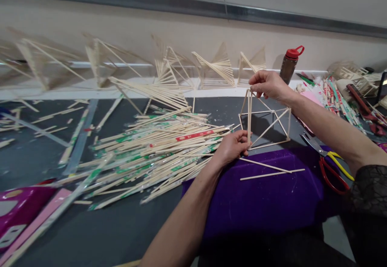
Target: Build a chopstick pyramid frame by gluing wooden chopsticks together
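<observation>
A small open frame of wooden chopsticks stands on the dark table at the front edge of a purple cloth. My left hand pinches the foot of an upright chopstick at the frame's near left corner. Above it, my right hand has thumb and fingers closed on the top of that same upright. The fingers partly hide both ends of it. Two loose chopsticks lie crossed on the purple cloth, just below the frame.
Left of my hands spreads a heap of chopsticks, many in plastic sleeves. Twisted stick models line the wall. Red-and-yellow-handled scissors lie at right. A red-capped bottle stands behind, and a magenta packet lies at left.
</observation>
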Demonstrator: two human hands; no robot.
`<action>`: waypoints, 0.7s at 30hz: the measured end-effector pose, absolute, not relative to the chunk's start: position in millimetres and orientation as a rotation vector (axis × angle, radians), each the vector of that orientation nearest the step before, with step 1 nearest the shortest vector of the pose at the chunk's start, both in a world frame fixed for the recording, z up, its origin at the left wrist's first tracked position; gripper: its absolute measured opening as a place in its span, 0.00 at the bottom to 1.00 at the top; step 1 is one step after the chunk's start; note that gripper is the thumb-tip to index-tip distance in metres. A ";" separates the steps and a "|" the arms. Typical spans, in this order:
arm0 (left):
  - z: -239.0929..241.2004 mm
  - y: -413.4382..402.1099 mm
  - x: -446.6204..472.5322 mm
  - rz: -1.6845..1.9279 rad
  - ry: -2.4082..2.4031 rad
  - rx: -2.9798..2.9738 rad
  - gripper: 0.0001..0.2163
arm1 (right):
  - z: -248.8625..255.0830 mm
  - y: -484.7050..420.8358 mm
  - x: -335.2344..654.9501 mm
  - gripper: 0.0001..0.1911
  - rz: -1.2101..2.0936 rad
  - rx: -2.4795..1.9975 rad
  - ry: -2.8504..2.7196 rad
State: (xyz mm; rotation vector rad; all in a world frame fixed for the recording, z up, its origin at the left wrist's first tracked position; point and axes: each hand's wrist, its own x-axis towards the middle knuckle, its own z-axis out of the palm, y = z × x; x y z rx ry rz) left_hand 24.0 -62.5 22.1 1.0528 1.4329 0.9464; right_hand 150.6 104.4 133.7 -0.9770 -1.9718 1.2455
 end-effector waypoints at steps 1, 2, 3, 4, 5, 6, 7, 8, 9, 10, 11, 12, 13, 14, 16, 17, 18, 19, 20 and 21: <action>22.6 -62.3 24.0 0.941 1.434 1.050 0.17 | 134.2 104.6 150.4 0.13 1.251 -0.977 -1.975; 22.8 -62.2 23.9 0.936 1.433 1.048 0.17 | 134.5 104.8 150.4 0.13 1.255 -0.975 -1.979; 22.8 -62.0 23.6 0.932 1.429 1.045 0.16 | 134.8 104.9 150.5 0.13 1.258 -0.973 -1.983; 22.5 -61.9 23.0 0.933 1.422 1.044 0.17 | 134.9 105.1 150.7 0.12 1.258 -0.970 -1.987; 21.8 -61.7 22.4 0.935 1.411 1.045 0.17 | 135.0 105.2 151.0 0.12 1.256 -0.966 -1.990; 21.0 -61.6 21.7 0.940 1.399 1.047 0.17 | 135.0 105.3 151.3 0.11 1.252 -0.962 -1.992; 20.2 -61.5 21.0 0.943 1.388 1.050 0.16 | 135.0 105.3 151.6 0.11 1.249 -0.956 -1.992; 19.3 -61.4 20.5 0.944 1.379 1.052 0.16 | 135.0 105.3 152.0 0.11 1.247 -0.950 -1.992; 18.7 -61.3 20.1 0.944 1.374 1.053 0.15 | 135.2 105.1 152.4 0.11 1.248 -0.947 -1.991; 18.3 -61.2 19.8 0.942 1.373 1.052 0.15 | 135.3 104.9 152.9 0.11 1.248 -0.947 -1.990; 18.1 -61.1 19.7 0.939 1.375 1.049 0.14 | 135.6 104.7 153.2 0.11 1.248 -0.949 -1.988; 18.1 -61.0 19.7 0.939 1.378 1.046 0.14 | 135.8 104.5 153.6 0.11 1.244 -0.953 -1.987; 18.4 -60.9 19.8 0.938 1.379 1.044 0.14 | 136.0 104.4 153.9 0.10 1.239 -0.957 -1.986; 18.7 -60.8 20.0 0.940 1.381 1.041 0.14 | 136.0 104.4 154.2 0.10 1.231 -0.961 -1.985; 19.7 -60.7 20.2 0.941 1.382 1.036 0.14 | 135.7 104.8 154.6 0.09 1.215 -0.964 -1.988; 20.2 -60.8 20.4 0.942 1.382 1.032 0.14 | 135.4 105.3 154.7 0.09 1.210 -0.963 -1.992; 20.7 -60.9 20.4 0.944 1.382 1.027 0.14 | 135.1 105.8 154.8 0.09 1.207 -0.961 -1.997; 21.0 -61.0 20.5 0.942 1.381 1.022 0.14 | 134.7 106.4 154.9 0.09 1.207 -0.957 -2.002; 21.2 -61.1 20.6 0.941 1.378 1.018 0.14 | 134.5 107.0 154.9 0.09 1.209 -0.952 -2.006; 21.3 -61.2 20.7 0.939 1.375 1.014 0.14 | 134.3 107.5 154.9 0.09 1.211 -0.946 -2.009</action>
